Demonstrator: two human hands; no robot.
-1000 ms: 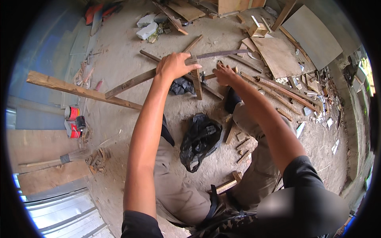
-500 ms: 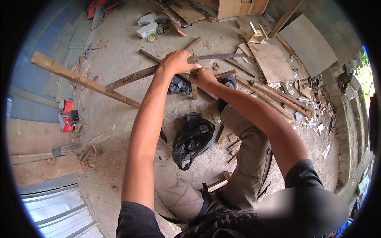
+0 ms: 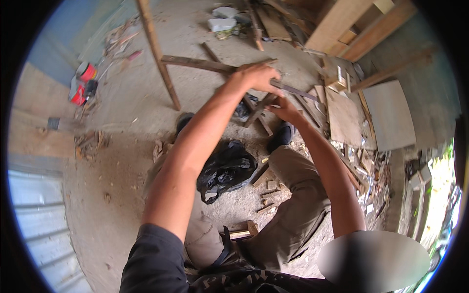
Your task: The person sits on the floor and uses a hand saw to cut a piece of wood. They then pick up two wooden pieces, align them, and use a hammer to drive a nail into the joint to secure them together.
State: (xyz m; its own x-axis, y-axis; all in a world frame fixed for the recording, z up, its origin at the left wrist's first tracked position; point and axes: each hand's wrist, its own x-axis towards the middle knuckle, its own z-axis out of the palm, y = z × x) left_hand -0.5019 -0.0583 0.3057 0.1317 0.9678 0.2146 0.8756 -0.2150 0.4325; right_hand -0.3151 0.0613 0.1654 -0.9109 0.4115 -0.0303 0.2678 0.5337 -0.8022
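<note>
A wooden frame of narrow bars (image 3: 198, 64) is held up in front of me, with a long pale bar (image 3: 157, 49) across its left end. My left hand (image 3: 259, 78) is closed over the joint from above, its fingers wrapped round the wood. Just below and right, my right hand (image 3: 286, 108) is bent at the short wooden piece (image 3: 260, 110) that slants down from the joint. Its fingers look closed on that piece, though blur softens them. A thin dark bar (image 3: 298, 91) runs rightward past my hands. Part of the joint is hidden by my left hand.
Between my legs lies a black plastic bag (image 3: 227, 171), with wood offcuts (image 3: 268, 195) beside it. Boards (image 3: 344, 117) and rubble are on the right. Pale blocks (image 3: 222, 24) lie at the far side; red cans (image 3: 87, 72) stand left.
Both hands and the frame have shifted right in the view, and the frame has turned clockwise. The long left bar now stands steeper. The whole view has swung too.
</note>
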